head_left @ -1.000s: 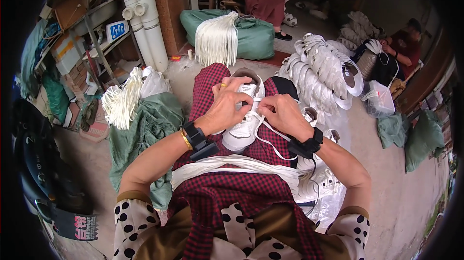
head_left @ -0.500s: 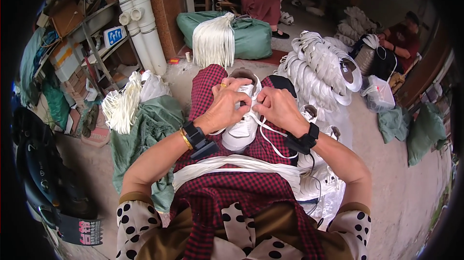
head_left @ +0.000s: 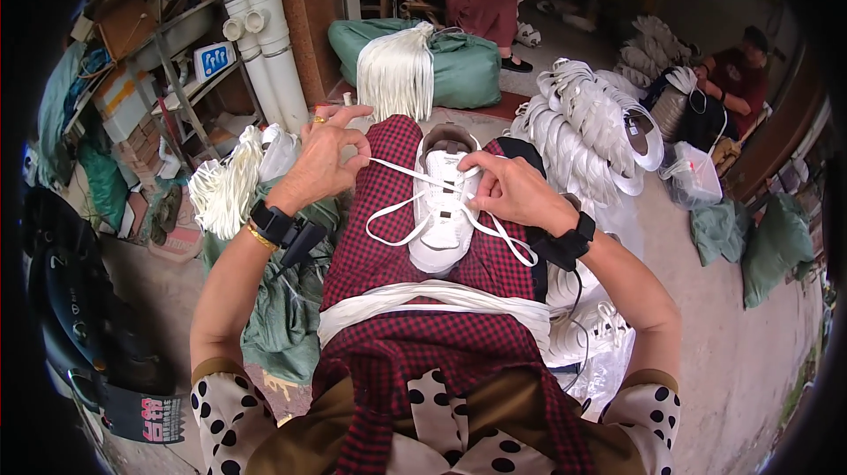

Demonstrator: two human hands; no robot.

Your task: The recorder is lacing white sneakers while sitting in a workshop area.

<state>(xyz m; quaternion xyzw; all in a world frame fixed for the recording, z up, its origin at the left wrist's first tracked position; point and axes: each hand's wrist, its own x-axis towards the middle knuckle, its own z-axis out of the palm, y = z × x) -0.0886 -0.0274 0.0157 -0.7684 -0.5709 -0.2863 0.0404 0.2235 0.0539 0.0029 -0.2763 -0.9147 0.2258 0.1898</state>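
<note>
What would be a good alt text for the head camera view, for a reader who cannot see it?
A seated person laces a white sneaker resting on a red checked cloth over the lap: the left hand pulls a white shoelace sideways while the right hand pinches it at the eyelets. Piles of white sneakers lie to the right.

A small shoe workshop: stacked white shoes (head_left: 587, 127), lace bundles (head_left: 397, 69), cluttered shelves (head_left: 146, 78).

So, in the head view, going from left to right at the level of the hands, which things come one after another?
Bundle of white laces → left hand → white shoe → right hand → row of white shoes → clear plastic box.
</note>
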